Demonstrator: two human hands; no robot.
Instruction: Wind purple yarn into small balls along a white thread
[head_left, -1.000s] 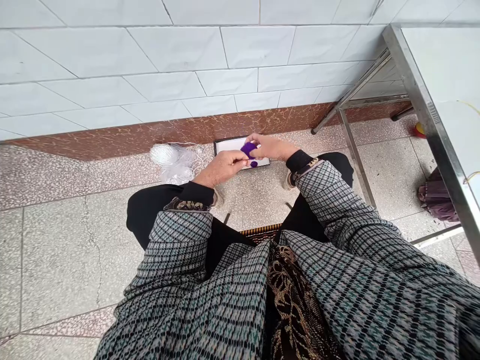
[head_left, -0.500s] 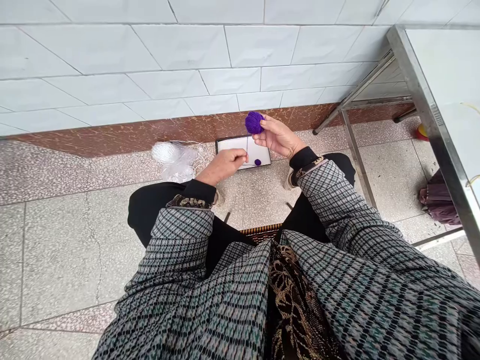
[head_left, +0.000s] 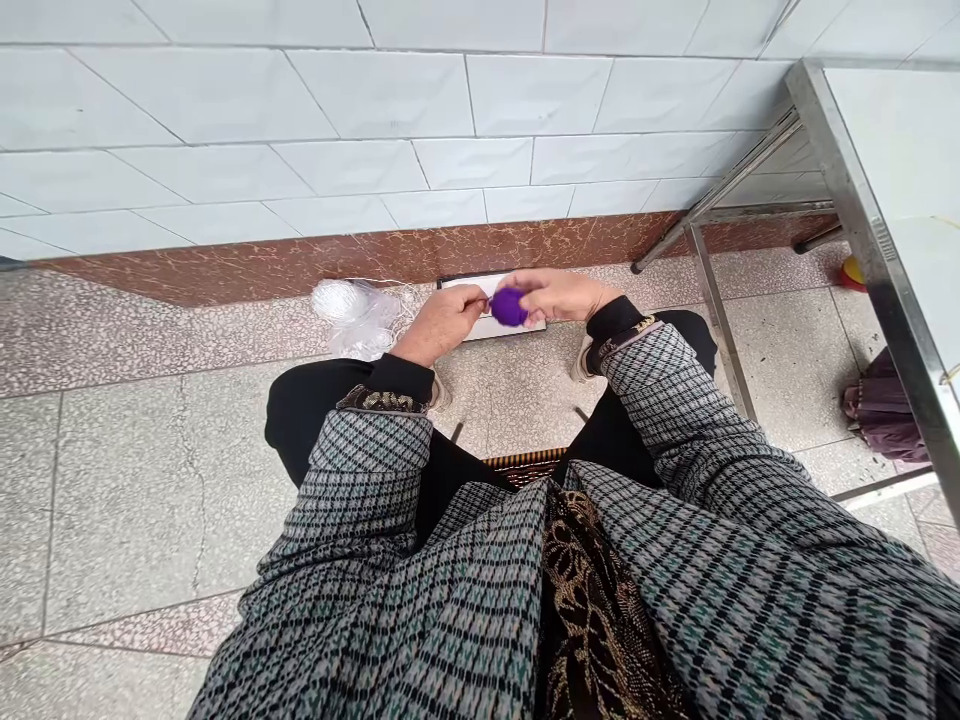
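Note:
A small ball of purple yarn (head_left: 508, 307) sits in the fingers of my right hand (head_left: 559, 297), slightly blurred by motion. Just to its left, my left hand (head_left: 444, 322) is closed in a pinch on the purple strand that leads to the ball. Both hands are over a shallow white tray with a dark rim (head_left: 491, 333) on the floor. The smaller purple piece in that tray is hidden now behind the ball and my right hand.
White yarn in clear plastic (head_left: 352, 315) lies on the floor left of the tray. At the right stands a metal-framed table (head_left: 862, 190), with dark purple cloth (head_left: 889, 405) and a red and yellow object (head_left: 853, 272) beneath. A tiled wall (head_left: 465, 160) rises in front.
My right hand has brought the yarn ball down toward me, close to my left hand. The strand between the hands is much shorter. The view has shifted slightly.

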